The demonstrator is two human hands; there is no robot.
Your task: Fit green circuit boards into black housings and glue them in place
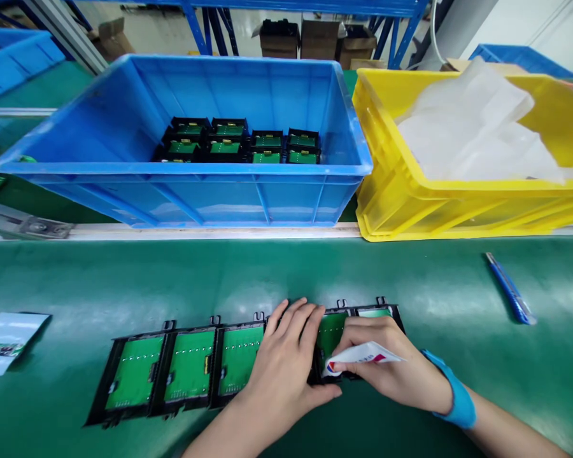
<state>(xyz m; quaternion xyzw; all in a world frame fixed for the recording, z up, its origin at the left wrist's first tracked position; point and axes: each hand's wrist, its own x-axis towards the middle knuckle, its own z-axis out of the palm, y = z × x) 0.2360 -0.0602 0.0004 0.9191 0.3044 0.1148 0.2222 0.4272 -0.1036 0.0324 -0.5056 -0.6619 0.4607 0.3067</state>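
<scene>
A row of black frames holding green circuit boards (pixel 191 364) lies slightly slanted on the green table. My left hand (pixel 286 356) rests palm down across the middle of the row, fingers stretched out and covering part of it. Near the row's right end, my right hand (pixel 386 362) grips a white tube (pixel 370 357) with red and blue print. The tube's tip points down and left, at the lower edge of a board next to my left thumb. A blue band is around my right wrist.
Behind the row stand a blue bin (pixel 195 197) with several boards in black frames and a yellow bin (pixel 477 210) with white wrapping. A blue cutter knife (pixel 510 289) lies at the right. A whitish packet (pixel 9 340) lies at the left.
</scene>
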